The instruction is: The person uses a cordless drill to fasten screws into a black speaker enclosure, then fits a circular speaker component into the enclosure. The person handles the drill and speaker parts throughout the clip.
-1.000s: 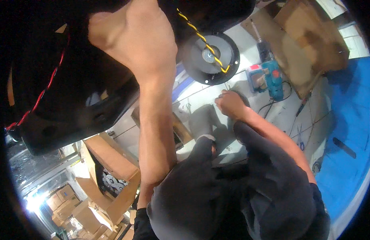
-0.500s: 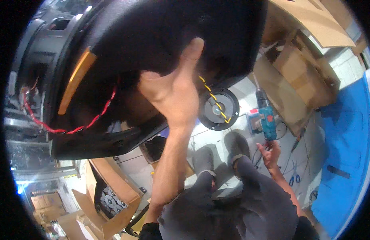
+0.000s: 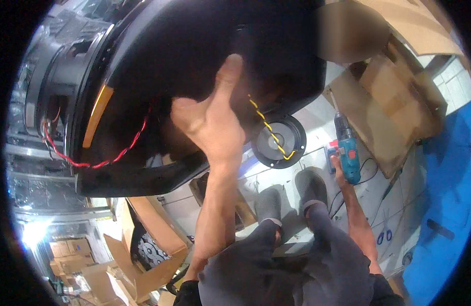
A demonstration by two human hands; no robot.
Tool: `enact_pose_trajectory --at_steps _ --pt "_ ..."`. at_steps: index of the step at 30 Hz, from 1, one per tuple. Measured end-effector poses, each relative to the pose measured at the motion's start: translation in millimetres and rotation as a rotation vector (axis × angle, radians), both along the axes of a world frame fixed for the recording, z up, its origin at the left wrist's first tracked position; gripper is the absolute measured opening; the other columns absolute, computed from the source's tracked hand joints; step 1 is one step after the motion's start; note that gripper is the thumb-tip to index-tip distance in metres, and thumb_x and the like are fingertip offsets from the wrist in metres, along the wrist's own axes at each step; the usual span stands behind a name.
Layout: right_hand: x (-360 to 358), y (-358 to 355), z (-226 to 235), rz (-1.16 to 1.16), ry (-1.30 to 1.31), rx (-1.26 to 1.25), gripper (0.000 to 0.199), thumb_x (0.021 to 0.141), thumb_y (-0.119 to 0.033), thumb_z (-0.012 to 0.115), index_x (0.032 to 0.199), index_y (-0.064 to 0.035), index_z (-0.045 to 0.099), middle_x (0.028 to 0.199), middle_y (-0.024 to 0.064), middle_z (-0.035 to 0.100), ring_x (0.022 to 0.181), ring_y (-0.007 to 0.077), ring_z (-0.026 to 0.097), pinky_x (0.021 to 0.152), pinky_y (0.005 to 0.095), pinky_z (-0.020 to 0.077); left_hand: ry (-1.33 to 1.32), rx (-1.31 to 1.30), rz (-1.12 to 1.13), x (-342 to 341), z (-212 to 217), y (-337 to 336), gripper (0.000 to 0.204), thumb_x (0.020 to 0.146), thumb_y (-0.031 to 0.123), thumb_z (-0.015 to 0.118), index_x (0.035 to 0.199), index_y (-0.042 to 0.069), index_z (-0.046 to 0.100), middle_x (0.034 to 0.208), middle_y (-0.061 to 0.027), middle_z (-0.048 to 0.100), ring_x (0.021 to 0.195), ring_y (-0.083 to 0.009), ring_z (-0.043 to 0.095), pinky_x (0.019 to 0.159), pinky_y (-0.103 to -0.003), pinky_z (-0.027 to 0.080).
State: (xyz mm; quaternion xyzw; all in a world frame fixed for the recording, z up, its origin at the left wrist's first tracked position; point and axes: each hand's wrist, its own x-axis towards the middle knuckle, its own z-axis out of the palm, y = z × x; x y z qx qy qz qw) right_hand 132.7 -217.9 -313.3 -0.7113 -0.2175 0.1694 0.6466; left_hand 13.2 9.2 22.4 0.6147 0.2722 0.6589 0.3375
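A large black speaker cabinet (image 3: 276, 61) fills the upper middle. My left hand (image 3: 212, 125) grips it, thumb laid along its black surface; the other fingers are largely hidden at a dark opening. Out of the cabinet come a red-and-black twisted wire (image 3: 95, 165) and a yellow-and-black twisted wire (image 3: 266, 124). The yellow one hangs in front of a round black speaker driver (image 3: 292, 133) on the floor. Lower right, my right hand (image 3: 340, 174) has its fingers closed around the handle of a teal cordless drill (image 3: 350, 160), which lies with its bit pointing away.
An open cardboard box (image 3: 383, 102) lies beyond the drill. Blue-handled scissors (image 3: 384, 237) and a cable rest on the tiles. A blue sheet (image 3: 439, 204) borders the right. Another carton (image 3: 161, 224), holding grey metal parts, stands lower left. A blurred shape (image 3: 352, 33) shows top right.
My right hand has moved forward from behind the drill onto its handle. The left hand keeps its hold on the cabinet. My view has shifted slightly.
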Motion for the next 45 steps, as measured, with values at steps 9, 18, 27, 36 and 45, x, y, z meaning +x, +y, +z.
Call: enact_pose_trajectory --at_steps 9,18,27,36,45 --pt "-2 2 -9 -0.024 -0.169 0.091 0.034 0.088 -0.010 0.069 0.120 -0.0029 0.060 0.110 0.0060 0.066 0.097 0.0170 0.061 0.087 0.0318 0.0482 -0.083 -0.014 -0.094 4 -1 -2 0.032 0.077 0.003 0.080 0.104 -0.006 0.066 0.110 -0.0117 0.067 0.094 -0.0168 0.062 0.089 -0.032 0.049" --pt "-4 11 29 0.014 -0.090 0.216 0.026 0.084 -0.005 0.073 0.110 -0.0048 0.066 0.097 0.0061 0.070 0.087 0.0146 0.064 0.081 0.0317 0.0519 -0.097 -0.006 -0.140 1 -5 3 0.028 0.078 0.003 0.079 0.101 -0.003 0.065 0.111 -0.0112 0.066 0.093 -0.0159 0.063 0.088 -0.032 0.051" --pt "-17 -36 79 0.002 0.038 0.316 0.026 0.090 -0.012 0.061 0.114 -0.0013 0.060 0.107 0.0098 0.062 0.098 0.0198 0.060 0.083 0.0277 0.0494 -0.144 -0.041 -0.195 1 -3 -2 0.037 0.077 -0.001 0.078 0.111 -0.006 0.063 0.113 -0.0117 0.065 0.098 -0.0192 0.061 0.093 -0.033 0.048" --pt "-46 -89 181 0.022 -0.011 0.161 0.032 0.086 -0.014 0.064 0.114 -0.0010 0.059 0.112 0.0122 0.060 0.102 0.0211 0.058 0.085 0.0286 0.0496 -0.047 -0.053 -0.038 -1 -1 -2 0.035 0.073 0.015 0.085 0.100 -0.001 0.069 0.100 -0.0065 0.070 0.089 -0.0172 0.063 0.088 -0.031 0.045" --pt "-49 -65 256 0.217 -0.258 -0.065 0.034 0.083 -0.016 0.066 0.114 -0.0019 0.059 0.111 0.0118 0.061 0.101 0.0212 0.059 0.084 0.0292 0.0502 -0.144 -0.033 -0.140 4 -2 -1 0.034 0.075 0.003 0.081 0.106 -0.003 0.067 0.103 -0.0084 0.070 0.092 -0.0184 0.064 0.091 -0.032 0.048"
